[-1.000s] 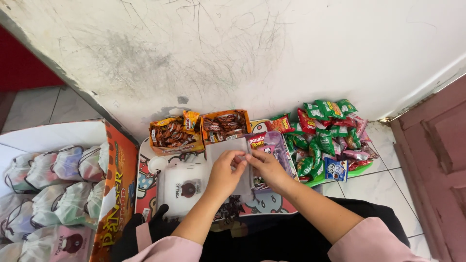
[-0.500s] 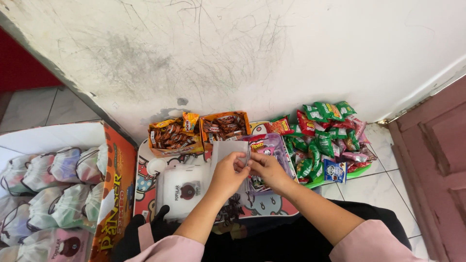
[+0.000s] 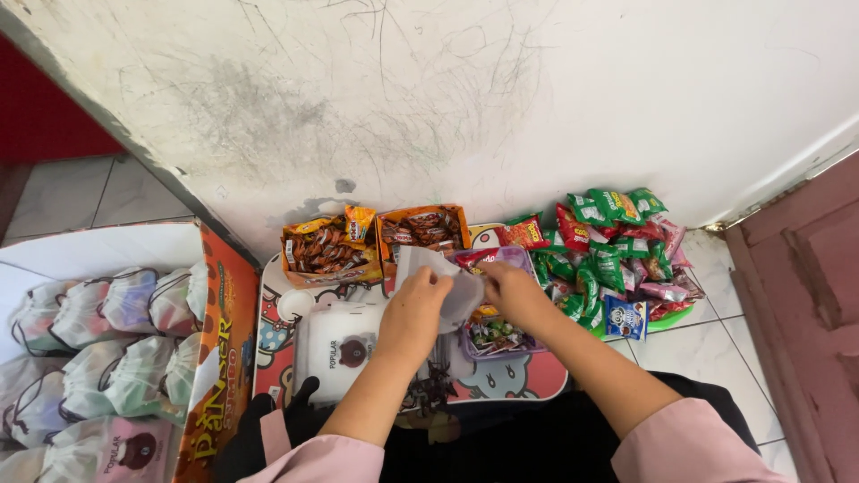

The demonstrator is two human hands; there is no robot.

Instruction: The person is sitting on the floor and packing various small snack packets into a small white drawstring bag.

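Both hands meet over a small cartoon-printed table (image 3: 528, 385). My left hand (image 3: 413, 313) and my right hand (image 3: 506, 291) together grip a thin whitish pouch (image 3: 447, 273) held between them, above a purple tray (image 3: 501, 335) of small wrapped sweets. Two orange boxes of brown-wrapped candies (image 3: 327, 250) (image 3: 425, 228) stand just beyond the pouch. A white box-shaped appliance (image 3: 340, 349) sits left of my left forearm.
A heap of green, red and pink snack packets (image 3: 617, 250) lies on a green tray at the right. At the left, a large cardboard box (image 3: 219, 358) holds several filled mesh pouches (image 3: 107, 340). A scuffed white wall (image 3: 447, 98) is ahead, a dark red door (image 3: 805, 304) at the right.
The pouch sits a little lower and more crumpled between my hands; my fingers have closed in on it. Everything else stays put.
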